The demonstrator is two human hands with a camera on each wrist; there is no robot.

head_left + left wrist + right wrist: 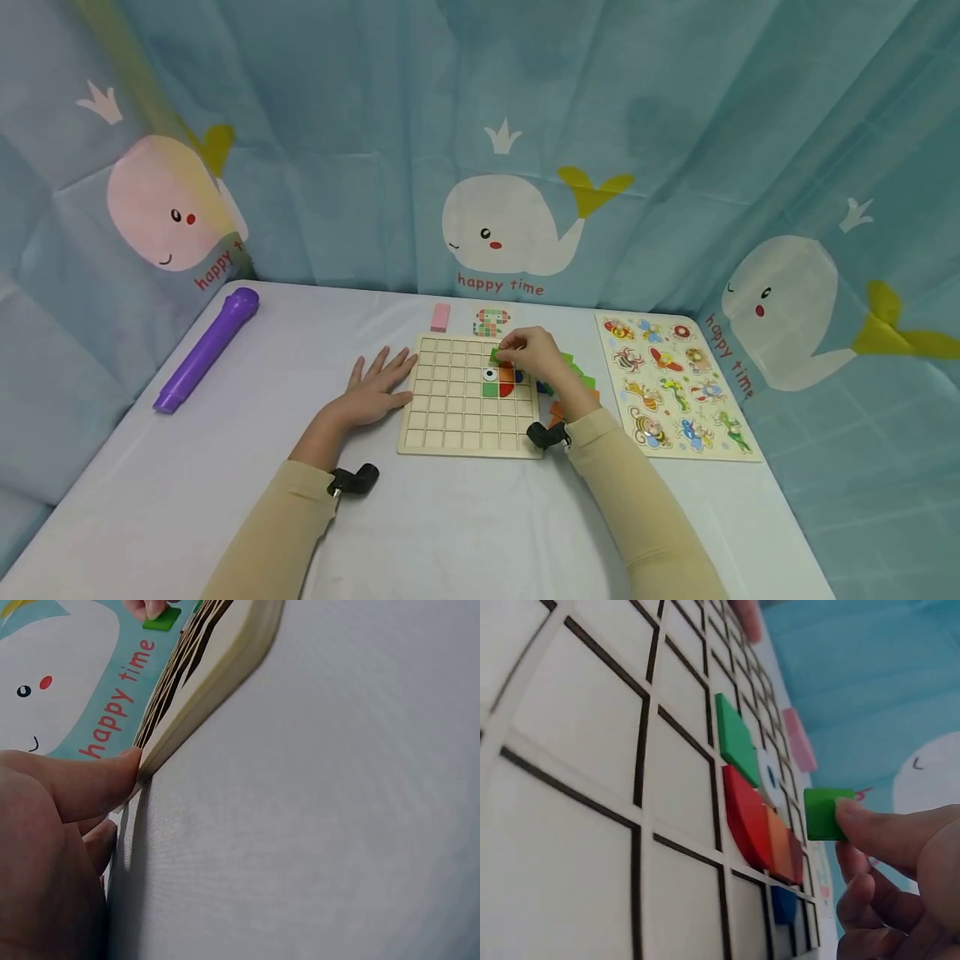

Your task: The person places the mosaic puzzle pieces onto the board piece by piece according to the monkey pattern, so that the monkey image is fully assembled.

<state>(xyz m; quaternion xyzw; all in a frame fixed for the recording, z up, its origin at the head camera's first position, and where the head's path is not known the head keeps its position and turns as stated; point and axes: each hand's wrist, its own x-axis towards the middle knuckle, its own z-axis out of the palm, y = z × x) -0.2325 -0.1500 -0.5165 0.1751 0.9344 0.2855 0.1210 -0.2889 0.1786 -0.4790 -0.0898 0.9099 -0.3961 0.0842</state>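
White table point(420, 525); right grip point(534, 352) pinches green tile point(820, 814) by edge, apparently above board point(438, 421); left grip point(367, 398) spread, touching it.

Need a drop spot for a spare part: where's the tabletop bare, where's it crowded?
Bare: white tabletop between purple microphone and left hand; in front of the grid board, between the sleeves. Crowded: between grid board and picture puzzle, where loose tiles lie; behind the grid board, pink block and pattern card.
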